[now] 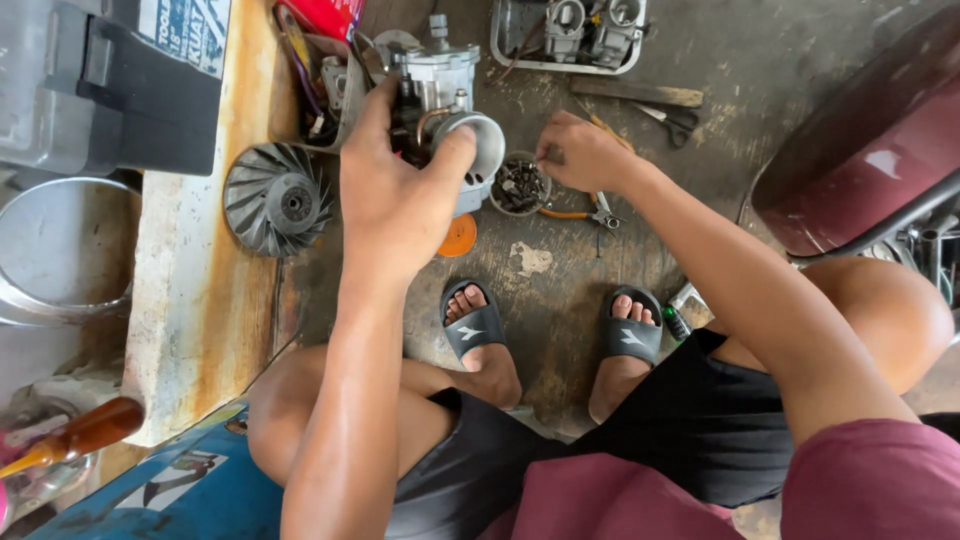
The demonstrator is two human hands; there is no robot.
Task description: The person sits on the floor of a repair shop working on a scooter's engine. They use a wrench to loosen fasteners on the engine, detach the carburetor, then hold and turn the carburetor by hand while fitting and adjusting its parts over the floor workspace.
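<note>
Carburetor (440, 95): I judge it heavy, rigid cast metal; my left hand (395, 195) clasps its round mouth.
Right hand (580, 152): fingers pinched, just right of it over the parts cup (520, 187); contents unclear.

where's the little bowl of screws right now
In the head view the small bowl of screws sits on the concrete floor near top centre, just under the right hand and right of the metal engine part the left hand grips.

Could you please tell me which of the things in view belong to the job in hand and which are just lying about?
In hand:
- left hand gripping the grey metal carburettor
- right hand over the small round tin of dark metal parts

Lying about:
- grey finned fan wheel
- orange-handled pliers
- orange round cap
- white tray of carburettor parts
- dark scissors
</note>
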